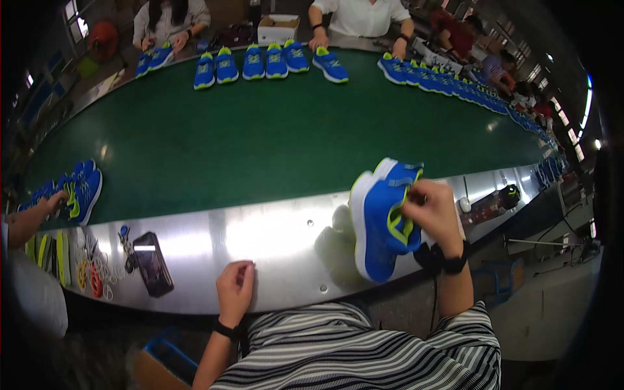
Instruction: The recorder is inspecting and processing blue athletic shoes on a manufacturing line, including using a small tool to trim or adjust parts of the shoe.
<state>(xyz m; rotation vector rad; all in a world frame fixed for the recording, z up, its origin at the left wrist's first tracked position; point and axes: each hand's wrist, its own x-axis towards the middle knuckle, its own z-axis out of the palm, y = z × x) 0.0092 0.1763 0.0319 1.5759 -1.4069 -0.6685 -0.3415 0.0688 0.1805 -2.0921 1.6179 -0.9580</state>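
Note:
My right hand (432, 211) grips a pair of blue sneakers (380, 227) by their collars. The shoes have lime-green linings and white soles, and hang tilted above the metal ledge, toes down. The two shoes overlap, so part of the farther one is hidden. Low over the front edge of the ledge, my left hand (235, 289) is loosely closed, with nothing visible in it. A black phone (153, 264) lies on the ledge to its left. Both of my wrists carry dark bands.
Beyond the metal ledge (260, 234) runs a green conveyor belt (214, 136). Blue sneakers (265, 63) line its far side, where people work. At left, a co-worker's hand (55, 203) touches more sneakers (84, 188). Scissors (95, 279) lie near the phone; a dark bottle (500, 200) lies at right.

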